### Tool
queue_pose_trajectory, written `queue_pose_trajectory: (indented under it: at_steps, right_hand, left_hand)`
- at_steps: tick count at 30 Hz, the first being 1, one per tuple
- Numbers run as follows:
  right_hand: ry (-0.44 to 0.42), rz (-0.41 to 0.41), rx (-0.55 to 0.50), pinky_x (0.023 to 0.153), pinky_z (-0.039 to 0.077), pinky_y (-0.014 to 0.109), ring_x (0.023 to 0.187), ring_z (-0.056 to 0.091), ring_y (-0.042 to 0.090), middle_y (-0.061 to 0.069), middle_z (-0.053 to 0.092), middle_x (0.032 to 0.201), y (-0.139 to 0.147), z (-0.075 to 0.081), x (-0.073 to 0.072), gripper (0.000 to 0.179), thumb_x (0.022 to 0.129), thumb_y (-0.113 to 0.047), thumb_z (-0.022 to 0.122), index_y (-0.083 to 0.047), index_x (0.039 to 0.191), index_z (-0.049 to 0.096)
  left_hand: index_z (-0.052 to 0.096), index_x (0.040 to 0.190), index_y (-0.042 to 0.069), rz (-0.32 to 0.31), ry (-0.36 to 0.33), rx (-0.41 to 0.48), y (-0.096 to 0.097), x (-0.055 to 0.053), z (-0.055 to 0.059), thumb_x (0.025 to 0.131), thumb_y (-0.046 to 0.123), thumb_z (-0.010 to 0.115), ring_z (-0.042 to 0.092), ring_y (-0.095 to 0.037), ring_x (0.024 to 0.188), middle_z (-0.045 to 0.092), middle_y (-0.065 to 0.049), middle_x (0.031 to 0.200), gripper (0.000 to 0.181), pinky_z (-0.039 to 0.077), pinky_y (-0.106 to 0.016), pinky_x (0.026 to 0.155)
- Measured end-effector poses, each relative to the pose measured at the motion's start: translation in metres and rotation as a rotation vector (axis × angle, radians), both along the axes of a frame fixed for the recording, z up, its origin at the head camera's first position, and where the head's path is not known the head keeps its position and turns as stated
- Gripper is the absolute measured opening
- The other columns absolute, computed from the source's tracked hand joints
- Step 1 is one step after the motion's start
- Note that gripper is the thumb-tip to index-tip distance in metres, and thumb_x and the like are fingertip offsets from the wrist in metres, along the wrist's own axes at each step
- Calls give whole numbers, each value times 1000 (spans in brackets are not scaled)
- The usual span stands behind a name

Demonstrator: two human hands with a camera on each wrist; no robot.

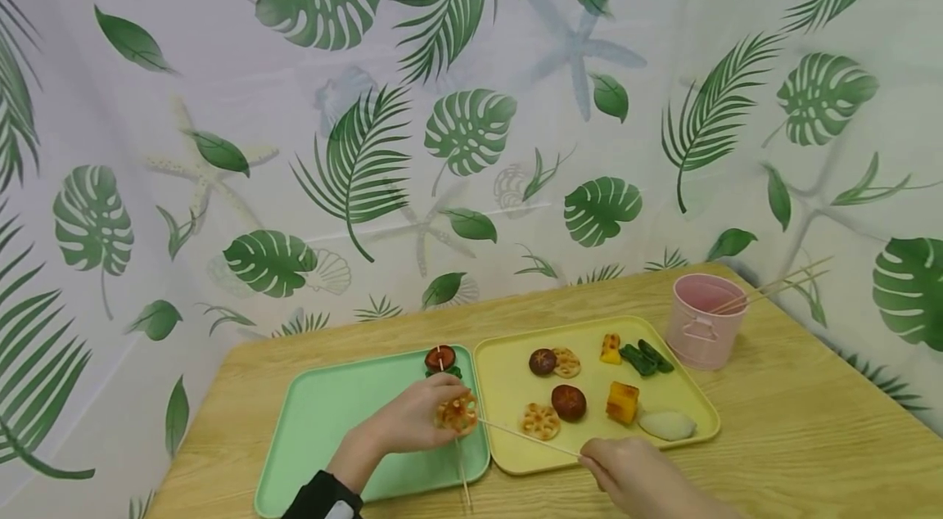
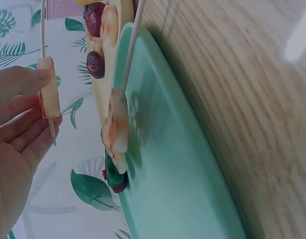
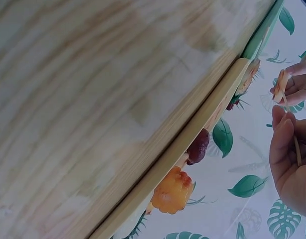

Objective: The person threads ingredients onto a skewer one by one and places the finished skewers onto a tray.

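Leaf-print backdrop (image 1: 467, 28), wood bench (image 1: 796, 421).

Head view: green tray (image 1: 331, 421) lower left of centre, yellow tray (image 1: 508, 372) to its right. Left hand (image 1: 408, 414) bottom centre, above the green tray's right side, grip clamped on a lotus slice (image 1: 457, 414). Right hand (image 1: 633, 470) lower right, grip closed round a skewer (image 1: 526, 436). Key relation: slice lies left of and a bit above the right grip; skewer's long axis slants lower right to upper left, into the slice. Left hand nearer, touching it. Second skewer (image 1: 463, 474) below.

Left wrist view: slice at left, under the thumb; skewer comes from the top, tip pokes out below.

Right wrist view: right hand at right edge, pinching the skewer; slice above it.
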State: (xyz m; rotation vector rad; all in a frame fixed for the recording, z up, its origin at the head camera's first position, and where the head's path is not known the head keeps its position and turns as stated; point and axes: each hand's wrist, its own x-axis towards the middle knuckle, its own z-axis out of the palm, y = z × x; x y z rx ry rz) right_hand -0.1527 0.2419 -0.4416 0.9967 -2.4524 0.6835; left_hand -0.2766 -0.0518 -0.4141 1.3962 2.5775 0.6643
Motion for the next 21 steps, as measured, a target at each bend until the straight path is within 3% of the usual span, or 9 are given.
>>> queue_pose_trajectory:
  at_steps: [3,7,9,16,21]
  right_hand:
    - [-58,10,-1,47,33,8,53,34,-10,-18,41,60,-2,1,1,8,86,1,61,-5,81,62]
    - [-284,-8,6,46,37,13,51,36,-8,-19,40,61,-9,8,2,10,90,-2,56,-6,83,62]
    - [-349,-19,13,46,38,14,50,36,-7,-18,40,60,-13,11,2,12,92,-3,54,-7,83,61]
    - [-294,-89,19,45,35,16,49,33,-4,-16,39,57,-29,14,-2,14,90,-5,58,-8,77,61]
    - [-236,-137,-32,45,35,17,47,35,-3,-14,44,57,-38,14,-6,15,87,-4,61,-9,73,61]
  left_hand:
    - [57,123,2,-8,24,-1,2,2,0,79,5,67,53,-24,107,51,-11,122,45,47,-28,82]
    - [56,125,4,-25,15,-29,7,6,3,81,8,65,53,-19,106,51,-8,124,45,46,-25,82]
    - [55,127,4,-36,7,-46,11,9,5,83,9,65,52,-18,109,50,-8,125,46,45,-24,84]
    - [54,128,4,-75,41,-63,23,16,12,83,13,67,53,-15,106,51,-7,123,47,45,-22,82]
    - [54,127,3,-113,60,-56,32,19,13,84,14,68,53,-15,108,52,-7,123,47,44,-20,83]
